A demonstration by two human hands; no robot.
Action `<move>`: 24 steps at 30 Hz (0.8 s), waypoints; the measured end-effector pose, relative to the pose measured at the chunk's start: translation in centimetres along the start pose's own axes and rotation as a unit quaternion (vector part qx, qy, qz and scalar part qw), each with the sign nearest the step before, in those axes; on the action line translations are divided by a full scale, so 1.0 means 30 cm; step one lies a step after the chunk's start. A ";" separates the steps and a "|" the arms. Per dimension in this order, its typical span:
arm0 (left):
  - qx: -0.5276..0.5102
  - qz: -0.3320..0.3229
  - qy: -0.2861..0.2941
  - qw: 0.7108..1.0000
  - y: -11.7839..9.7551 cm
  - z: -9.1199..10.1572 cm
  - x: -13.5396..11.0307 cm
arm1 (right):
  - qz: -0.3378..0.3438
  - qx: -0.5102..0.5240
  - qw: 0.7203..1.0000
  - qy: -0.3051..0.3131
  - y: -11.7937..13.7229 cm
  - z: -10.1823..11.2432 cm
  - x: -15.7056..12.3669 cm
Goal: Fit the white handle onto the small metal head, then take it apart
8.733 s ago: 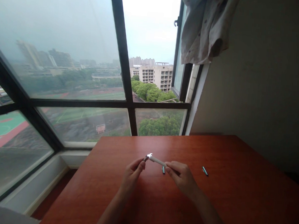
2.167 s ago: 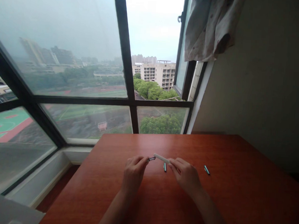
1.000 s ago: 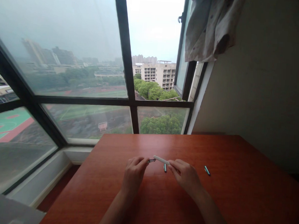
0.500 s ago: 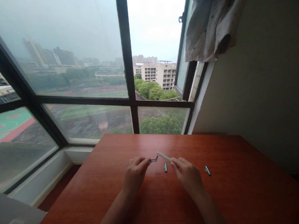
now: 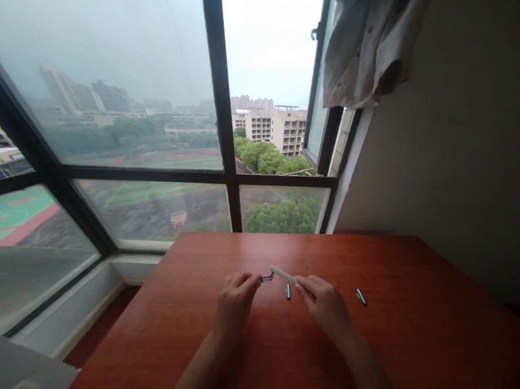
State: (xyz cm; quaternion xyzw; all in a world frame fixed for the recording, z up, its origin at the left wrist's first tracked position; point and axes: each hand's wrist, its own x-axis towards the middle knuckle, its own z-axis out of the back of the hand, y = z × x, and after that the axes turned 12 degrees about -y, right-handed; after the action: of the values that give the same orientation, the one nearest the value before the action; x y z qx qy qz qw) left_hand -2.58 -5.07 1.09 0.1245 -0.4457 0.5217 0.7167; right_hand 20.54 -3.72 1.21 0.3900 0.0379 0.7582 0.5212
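Observation:
Between the thumb and fingers of my left hand (image 5: 237, 299) is a small shiny metal piece (image 5: 266, 278) with a thin bent end pointing right. My right hand (image 5: 324, 301) pinches a slim white stick (image 5: 283, 274), tilted up to the left. The stick's far tip is at the bent end of the metal piece; whether they touch I cannot tell. Just below the stick, a short dark green piece (image 5: 288, 291) lies on the table, close to my right fingertips. A similar dark green piece (image 5: 361, 296) lies to the right of that hand.
Under both hands is a reddish-brown wooden table (image 5: 180, 342). Dark-framed windows (image 5: 237, 205) stand behind it, one pane swung open. A pale cloth garment (image 5: 368, 54) hangs at the upper right, beside a grey wall (image 5: 457, 142).
The white stick and my right hand have shifted slightly left and down. The metal piece in my left hand stays almost in place.

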 end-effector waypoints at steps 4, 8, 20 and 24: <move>0.001 0.000 -0.010 1.000 0.003 -0.002 -0.001 | 0.013 -0.007 0.999 0.030 0.009 0.010 0.000; 0.003 -0.001 -0.006 1.000 0.004 -0.003 -0.004 | 0.006 -0.021 1.000 0.014 0.010 0.005 -0.001; 0.006 -0.010 -0.006 1.000 0.003 -0.003 -0.002 | -0.003 -0.033 0.999 -0.014 0.000 -0.008 -0.006; 0.018 -0.005 -0.004 1.000 0.001 0.001 0.001 | 0.000 -0.027 1.000 0.007 0.010 0.001 -0.004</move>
State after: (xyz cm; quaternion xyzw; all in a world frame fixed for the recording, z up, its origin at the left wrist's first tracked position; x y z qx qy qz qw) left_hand -2.62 -5.07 1.13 0.1420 -0.4385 0.5252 0.7154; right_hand 20.36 -3.97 1.29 0.3709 0.0211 0.7613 0.5314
